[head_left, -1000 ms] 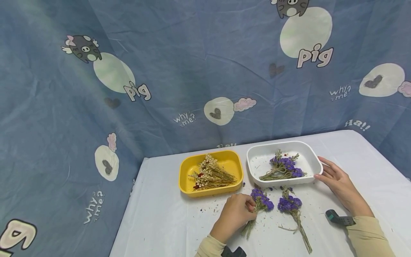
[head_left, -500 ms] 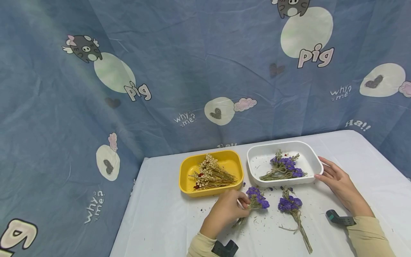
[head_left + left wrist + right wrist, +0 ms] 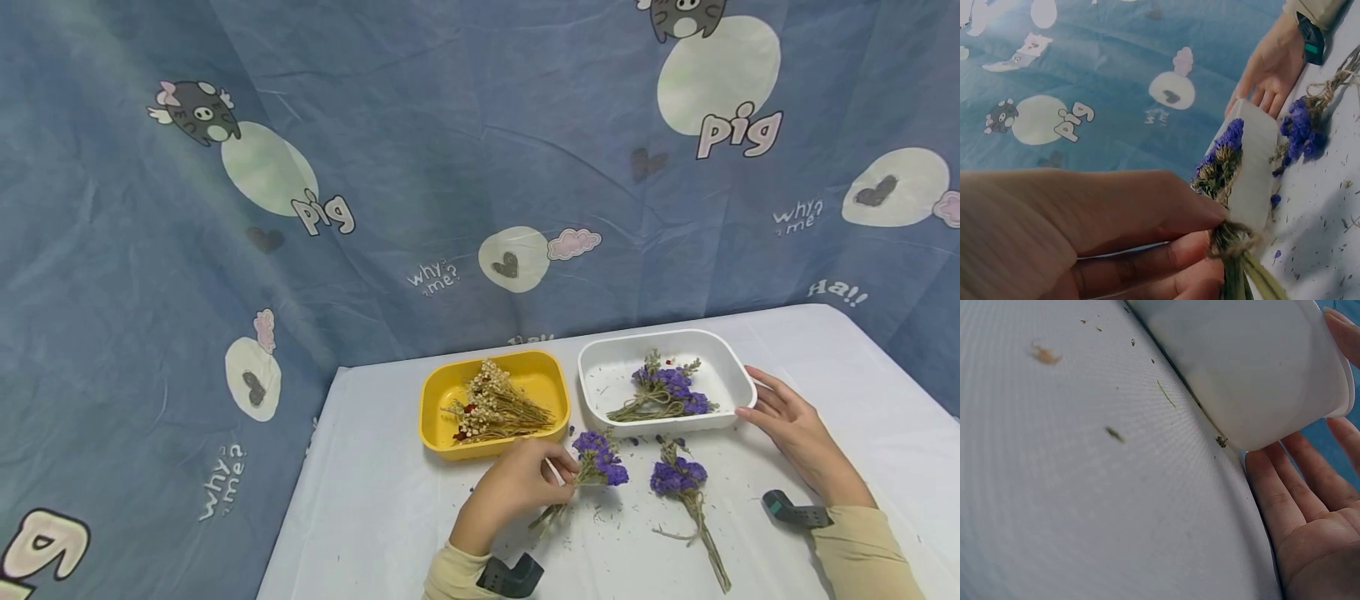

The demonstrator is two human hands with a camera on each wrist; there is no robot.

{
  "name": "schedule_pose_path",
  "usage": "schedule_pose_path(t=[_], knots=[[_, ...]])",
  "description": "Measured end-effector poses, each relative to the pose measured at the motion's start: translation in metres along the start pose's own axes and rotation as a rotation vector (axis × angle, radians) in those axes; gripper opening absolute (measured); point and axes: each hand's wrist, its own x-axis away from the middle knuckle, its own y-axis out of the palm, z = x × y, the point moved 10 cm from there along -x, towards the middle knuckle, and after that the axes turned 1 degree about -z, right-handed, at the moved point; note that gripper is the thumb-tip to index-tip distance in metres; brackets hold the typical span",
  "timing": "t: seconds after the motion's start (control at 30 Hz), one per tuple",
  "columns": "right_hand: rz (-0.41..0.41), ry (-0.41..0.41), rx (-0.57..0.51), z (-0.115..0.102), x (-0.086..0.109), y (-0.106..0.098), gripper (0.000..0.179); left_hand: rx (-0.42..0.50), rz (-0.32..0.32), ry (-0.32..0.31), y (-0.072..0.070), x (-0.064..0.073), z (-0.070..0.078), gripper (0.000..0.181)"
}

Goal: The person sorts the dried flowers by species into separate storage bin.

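Note:
My left hand (image 3: 517, 479) pinches a small bunch of purple dried flowers (image 3: 600, 460) by its stems, near the twine tie. Close up in the left wrist view, thumb and fingers press the stems just at the twine knot (image 3: 1235, 240). The blooms point toward the white tray (image 3: 637, 428), just in front of it. My right hand (image 3: 795, 433) rests at the tray's right end, fingers fairly straight against the wall and thumb at the front corner. Inside the tray lie tied purple dried flowers (image 3: 671, 382). Another purple bunch (image 3: 678, 477) lies on the table below the tray.
Left of the white tray stands a yellow tray (image 3: 435, 417) with cream dried flowers (image 3: 495, 400) and a few dark red blooms. Plant crumbs are scattered over the white tablecloth (image 3: 360, 500). A blue printed curtain (image 3: 420, 167) hangs behind the table.
My left hand has moved left with the purple bunch, which now tilts more sideways, its blooms to the right. My right hand has stayed at the white tray.

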Motion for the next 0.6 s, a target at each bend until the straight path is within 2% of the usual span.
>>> schedule_pose_path(t=[0.27,0.6], knots=[[0.005,0.019,0.013,0.0019,0.0005,-0.0015,0.077,-0.057,0.005,0.082,-0.0044,0.0003,0.0078,0.018],[0.009,0.018,0.014,0.0026,-0.0004,-0.0021,0.077,-0.062,-0.018,0.087,-0.0091,0.0053,0.0078,0.018]])
